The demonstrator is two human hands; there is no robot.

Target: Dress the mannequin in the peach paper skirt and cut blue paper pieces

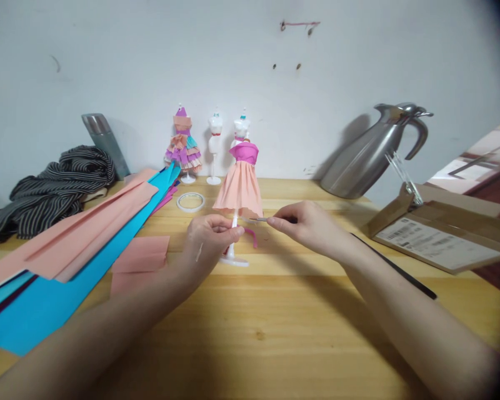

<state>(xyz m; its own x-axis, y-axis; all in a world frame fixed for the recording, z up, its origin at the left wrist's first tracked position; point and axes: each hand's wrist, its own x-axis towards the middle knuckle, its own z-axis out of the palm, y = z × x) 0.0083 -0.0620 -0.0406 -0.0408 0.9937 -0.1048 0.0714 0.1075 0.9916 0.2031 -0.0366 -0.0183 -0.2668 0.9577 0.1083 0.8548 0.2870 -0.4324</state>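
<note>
**Dressed mannequin (238, 186) upright between left hand (208, 236) and right hand (304, 222)**

At the far left, a striped cloth (66, 178) lies bunched in front of a leaning bottle (104, 139). Long peach and blue sheets (104, 222) slant across the table (258, 355), their far ends toward the wall, with smaller peach pieces (144, 253) just beside them. Behind, a ruffled figure (182, 141) stands near a ring of tape (190, 210).

The left hand comes next, its thumb and fingers closed on the white post (234, 223) below the dressed mannequin's skirt. The mannequin rises above this hand and slightly to its right; its long axis is near vertical, the top leaning a little right, the round base (234, 263) below. A bare white figure (215, 139) stands behind it to the left, another (241, 126) directly behind. A magenta strip (254, 239) lies right of the post.

The right hand, just right of the hem, pinches a thin tool (260, 219) between thumb and fingers; the tool lies nearly level, pointing left at the hem. It is too small and blurred to tell whether it touches the paper. Farther right are a steel jug (360, 158), a dark stick (395, 268) and a cardboard box (437, 233).
</note>
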